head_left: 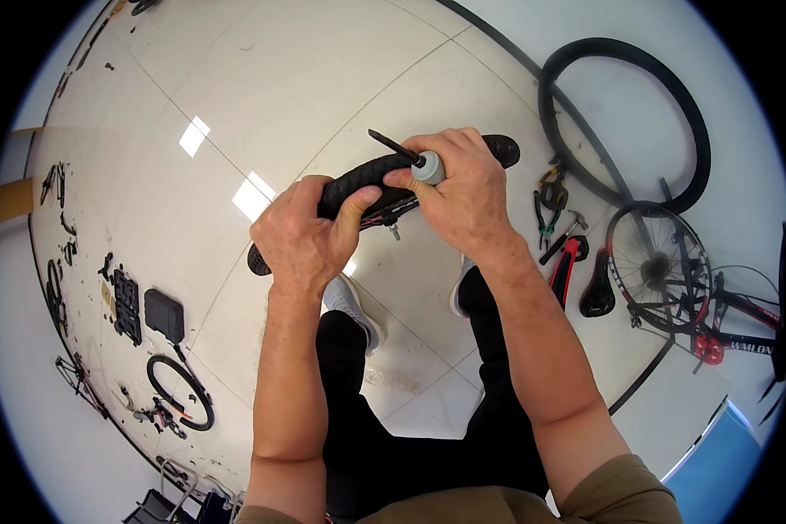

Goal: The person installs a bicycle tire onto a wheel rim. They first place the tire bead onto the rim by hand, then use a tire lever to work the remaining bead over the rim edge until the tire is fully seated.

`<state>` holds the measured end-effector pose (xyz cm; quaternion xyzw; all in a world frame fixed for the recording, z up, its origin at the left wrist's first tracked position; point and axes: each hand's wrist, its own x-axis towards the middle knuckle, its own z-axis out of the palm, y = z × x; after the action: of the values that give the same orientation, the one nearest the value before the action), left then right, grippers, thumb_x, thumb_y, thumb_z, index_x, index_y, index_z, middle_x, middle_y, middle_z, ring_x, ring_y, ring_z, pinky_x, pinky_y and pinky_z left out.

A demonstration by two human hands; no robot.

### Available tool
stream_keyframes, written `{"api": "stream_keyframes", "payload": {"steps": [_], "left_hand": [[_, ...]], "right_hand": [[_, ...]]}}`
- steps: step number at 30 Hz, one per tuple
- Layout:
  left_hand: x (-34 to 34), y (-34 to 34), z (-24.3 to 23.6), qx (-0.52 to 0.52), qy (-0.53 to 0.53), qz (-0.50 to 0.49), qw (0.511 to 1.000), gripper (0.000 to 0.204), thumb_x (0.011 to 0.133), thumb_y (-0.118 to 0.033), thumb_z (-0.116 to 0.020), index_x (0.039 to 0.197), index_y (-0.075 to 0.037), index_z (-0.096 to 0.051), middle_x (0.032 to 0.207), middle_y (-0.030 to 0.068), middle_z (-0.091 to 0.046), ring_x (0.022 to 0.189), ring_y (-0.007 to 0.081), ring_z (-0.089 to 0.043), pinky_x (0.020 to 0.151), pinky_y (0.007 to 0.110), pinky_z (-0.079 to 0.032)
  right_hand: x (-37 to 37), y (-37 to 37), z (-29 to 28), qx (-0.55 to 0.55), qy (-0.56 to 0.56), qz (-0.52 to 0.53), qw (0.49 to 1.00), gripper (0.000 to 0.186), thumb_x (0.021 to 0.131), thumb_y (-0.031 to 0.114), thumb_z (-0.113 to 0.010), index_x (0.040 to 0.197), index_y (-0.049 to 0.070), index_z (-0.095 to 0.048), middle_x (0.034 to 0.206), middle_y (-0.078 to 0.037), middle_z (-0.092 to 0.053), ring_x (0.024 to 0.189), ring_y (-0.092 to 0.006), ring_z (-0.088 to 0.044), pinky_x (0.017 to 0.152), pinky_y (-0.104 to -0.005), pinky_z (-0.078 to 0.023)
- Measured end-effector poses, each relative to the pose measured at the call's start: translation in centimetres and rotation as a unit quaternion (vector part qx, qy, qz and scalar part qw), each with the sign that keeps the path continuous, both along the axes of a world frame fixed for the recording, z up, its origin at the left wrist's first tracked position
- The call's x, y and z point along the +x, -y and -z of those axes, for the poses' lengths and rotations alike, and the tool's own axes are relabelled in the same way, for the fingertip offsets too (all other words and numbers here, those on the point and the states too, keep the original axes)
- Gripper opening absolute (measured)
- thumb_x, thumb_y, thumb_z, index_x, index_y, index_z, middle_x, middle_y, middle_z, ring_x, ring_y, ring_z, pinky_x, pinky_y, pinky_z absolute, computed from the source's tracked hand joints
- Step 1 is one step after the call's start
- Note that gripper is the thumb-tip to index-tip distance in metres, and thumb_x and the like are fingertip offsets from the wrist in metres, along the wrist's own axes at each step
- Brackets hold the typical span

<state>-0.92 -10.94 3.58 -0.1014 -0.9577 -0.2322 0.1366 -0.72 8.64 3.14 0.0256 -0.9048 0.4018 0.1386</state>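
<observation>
A bicycle wheel stands nearly edge-on between my legs, its knobby black tyre point(364, 182) uppermost. My left hand point(304, 229) wraps over the left part of the tyre, thumb pressed on its near side. Farther right, my right hand point(463, 179) is closed around the grey handle of a screwdriver point(429, 168) and also rests against the tyre. The tool's dark shaft points up and left, above the tyre. Below the tyre, part of the rim and an axle end point(395, 232) show. My palms hide much of the tyre's top.
A loose tyre point(700, 131) leans at the right, above a bicycle frame with a spoked wheel point(610, 253). Pliers point(546, 218), a hammer point(563, 237) and a saddle point(597, 293) lie nearby. Leftward are a black case point(163, 314), a tool tray point(127, 306) and a small wheel point(153, 371).
</observation>
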Motion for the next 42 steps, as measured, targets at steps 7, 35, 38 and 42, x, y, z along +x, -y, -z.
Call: {"api": "stream_keyframes", "payload": {"steps": [7, 35, 38, 42], "left_hand": [[-0.3, -0.1, -0.1, 0.019, 0.042, -0.026, 0.999, 0.053, 0.079, -0.058, -0.083, 0.075, -0.006, -0.072, 0.056, 0.0049, -0.062, 0.049, 0.0247, -0.06, 0.049, 0.035, -0.045], [-1.1, -0.9, 1.3, 0.041, 0.024, -0.047, 0.998, 0.056, 0.077, -0.059, -0.083, 0.065, -0.007, -0.067, 0.051, 0.0056, -0.058, 0.046, 0.0266, -0.057, 0.045, 0.039, -0.045], [-1.1, -0.7, 1.5, 0.059, 0.009, -0.035, 0.998, 0.058, 0.076, -0.06, -0.083, 0.063, -0.007, -0.065, 0.05, 0.0059, -0.057, 0.044, 0.0275, -0.055, 0.043, 0.039, -0.043], [-0.7, -1.2, 1.6, 0.076, -0.02, -0.022, 0.997, 0.06, 0.075, -0.061, -0.084, 0.061, -0.007, -0.061, 0.049, 0.006, -0.055, 0.043, 0.0278, -0.054, 0.042, 0.039, -0.043]], "right_hand": [[0.0, 0.3, -0.5, 0.016, 0.028, 0.022, 0.999, 0.034, 0.074, 0.028, -0.09, 0.098, 0.007, -0.077, 0.084, -0.007, -0.071, 0.086, -0.0271, -0.064, 0.074, -0.0408, -0.053], [7.0, -5.7, -6.1, -0.198, 0.313, 0.056, 0.927, 0.038, 0.087, 0.006, -0.065, 0.123, -0.002, -0.058, 0.102, -0.007, -0.062, 0.084, -0.0112, -0.059, 0.075, -0.0279, -0.05], [8.3, -5.8, -7.8, -0.132, 0.294, -0.001, 0.947, 0.037, 0.093, 0.007, -0.067, 0.127, -0.005, -0.061, 0.094, -0.01, -0.068, 0.084, -0.0124, -0.062, 0.077, -0.0284, -0.051], [8.6, -4.7, -9.5, -0.001, 0.248, -0.023, 0.969, 0.033, 0.092, 0.01, -0.071, 0.121, -0.006, -0.066, 0.097, -0.018, -0.072, 0.082, -0.0246, -0.07, 0.075, -0.0336, -0.053]]}}
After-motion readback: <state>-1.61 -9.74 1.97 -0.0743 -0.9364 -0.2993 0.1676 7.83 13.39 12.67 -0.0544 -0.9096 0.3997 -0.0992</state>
